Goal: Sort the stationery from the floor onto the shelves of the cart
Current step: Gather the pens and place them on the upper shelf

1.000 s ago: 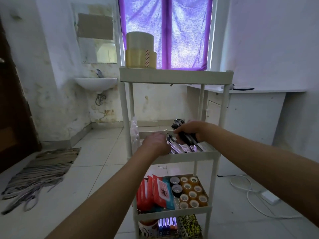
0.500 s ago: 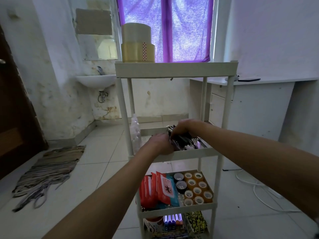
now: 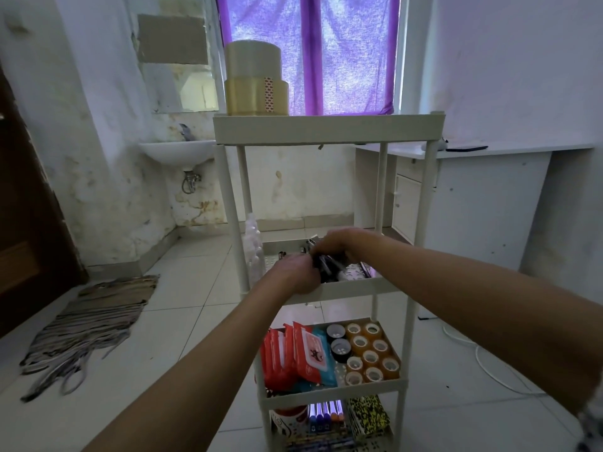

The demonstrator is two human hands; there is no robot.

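Two hands, left (image 3: 295,272) and right (image 3: 339,244), are curled round dark pens (image 3: 328,267) over the cart's (image 3: 326,130) second shelf (image 3: 352,287).

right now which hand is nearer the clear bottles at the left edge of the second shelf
Left. The left hand is just right of the clear bottles; the right hand is farther right, over the dark pens.

Two hands (image 3: 321,262), one cart (image 3: 328,128), two black tape rolls (image 3: 338,339)
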